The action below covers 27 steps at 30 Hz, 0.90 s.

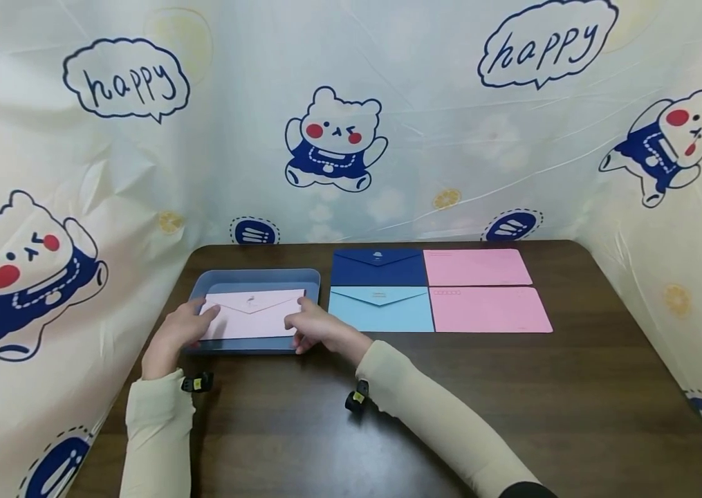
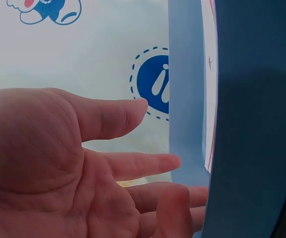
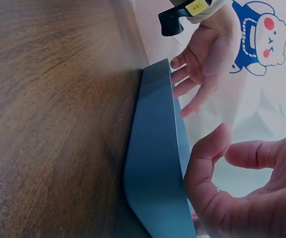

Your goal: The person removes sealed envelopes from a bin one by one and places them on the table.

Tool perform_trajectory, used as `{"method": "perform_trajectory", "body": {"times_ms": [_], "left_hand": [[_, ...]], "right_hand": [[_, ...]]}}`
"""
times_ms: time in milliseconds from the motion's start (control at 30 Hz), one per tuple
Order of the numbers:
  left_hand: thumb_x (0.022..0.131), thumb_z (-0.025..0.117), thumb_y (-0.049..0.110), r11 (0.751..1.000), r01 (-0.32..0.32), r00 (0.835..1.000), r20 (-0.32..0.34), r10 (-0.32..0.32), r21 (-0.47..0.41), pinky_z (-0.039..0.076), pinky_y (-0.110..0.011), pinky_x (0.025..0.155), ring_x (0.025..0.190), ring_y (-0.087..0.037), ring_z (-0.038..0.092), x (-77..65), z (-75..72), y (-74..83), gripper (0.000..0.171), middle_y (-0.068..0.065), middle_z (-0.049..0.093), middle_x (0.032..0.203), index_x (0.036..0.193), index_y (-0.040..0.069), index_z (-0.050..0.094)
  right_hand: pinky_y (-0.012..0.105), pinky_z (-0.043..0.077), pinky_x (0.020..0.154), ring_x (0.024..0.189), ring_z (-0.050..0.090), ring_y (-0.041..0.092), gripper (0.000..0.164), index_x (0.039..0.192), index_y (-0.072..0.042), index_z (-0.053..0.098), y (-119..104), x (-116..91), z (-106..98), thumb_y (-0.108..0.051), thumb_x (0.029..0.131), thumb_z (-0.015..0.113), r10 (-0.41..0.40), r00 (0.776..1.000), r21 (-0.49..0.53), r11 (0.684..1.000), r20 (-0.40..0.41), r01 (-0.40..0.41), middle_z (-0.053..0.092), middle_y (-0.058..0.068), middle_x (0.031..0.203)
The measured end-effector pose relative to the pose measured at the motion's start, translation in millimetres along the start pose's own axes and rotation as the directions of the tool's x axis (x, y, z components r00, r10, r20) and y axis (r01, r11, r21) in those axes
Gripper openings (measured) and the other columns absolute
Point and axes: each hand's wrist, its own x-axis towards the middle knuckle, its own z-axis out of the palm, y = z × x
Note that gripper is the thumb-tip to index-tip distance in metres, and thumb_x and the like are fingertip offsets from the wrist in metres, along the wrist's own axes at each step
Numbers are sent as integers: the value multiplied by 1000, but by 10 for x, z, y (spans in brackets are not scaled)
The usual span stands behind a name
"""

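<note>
A pale pink envelope point(image 1: 251, 319), flap side up, lies inside the blue-grey tray point(image 1: 256, 278). At the tray's left end is my left hand point(image 1: 179, 328), its thumb reaching over the envelope's left edge. In the left wrist view, that hand's point(image 2: 83, 163) thumb and index finger stretch out with nothing between them, while other fingertips are partly hidden by the tray wall point(image 2: 252, 124). My right hand point(image 1: 319, 325) is over the envelope's right edge. Its point(image 3: 252, 183) thumb and a finger are loosely bent above the tray rim in the right wrist view, nothing visible in their grip.
Right of the tray lie a dark blue envelope point(image 1: 378, 270), a light blue envelope point(image 1: 382, 315) and two pink cards point(image 1: 475, 268), edge to edge in two rows. All rest on a dark wooden table point(image 1: 450, 387). A printed curtain point(image 1: 425, 138) surrounds its back and sides.
</note>
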Motion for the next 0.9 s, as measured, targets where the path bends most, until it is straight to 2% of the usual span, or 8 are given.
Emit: {"method": "perform_trajectory", "body": {"times_ms": [167, 333, 500, 800, 900], "left_hand": [[111, 42, 48, 1000, -4, 1000, 5, 4, 12, 44, -68, 103, 119, -53, 53, 23, -9, -37, 79, -46, 23, 156, 159, -12, 23], [111, 43, 47, 1000, -5, 1000, 11, 4, 14, 52, -61, 94, 106, -47, 63, 25, -4, -36, 76, -47, 27, 153, 156, -12, 30], [111, 44, 46, 1000, -13, 1000, 6, 13, 14, 55, -57, 90, 101, -44, 65, 11, 10, -20, 73, -47, 30, 151, 153, -13, 35], [110, 45, 44, 1000, -22, 1000, 10, 22, 15, 58, -45, 79, 92, -37, 66, 33, -3, -44, 70, -46, 36, 147, 151, -13, 40], [110, 45, 44, 999, -35, 999, 10, 34, 17, 58, -44, 78, 91, -36, 66, 42, -2, -65, 70, -46, 36, 147, 150, -13, 41]], "right_hand": [[28, 54, 50, 56, 54, 18, 85, 166, 1, 7, -23, 0, -4, -2, 98, 57, 2, 1000, 3, 1000, 7, -2, 50, 19, 120], [27, 55, 50, 56, 54, 18, 83, 166, 1, 8, -28, 8, -23, -2, 99, 56, 9, 1000, 14, 1000, 13, -9, 52, 30, 127], [27, 55, 51, 57, 55, 18, 83, 167, 1, 8, -46, 0, -39, -3, 99, 56, 16, 1000, 27, 1000, 14, -16, 51, 36, 130], [30, 56, 54, 58, 55, 19, 81, 166, 1, 11, -126, -19, -53, -4, 99, 56, 0, 1000, 42, 999, -14, 0, 55, 20, 122], [30, 55, 53, 57, 53, 19, 74, 162, 4, 20, -119, -9, -52, -4, 99, 57, -6, 1000, 49, 999, -25, 7, 55, 17, 118]]}}
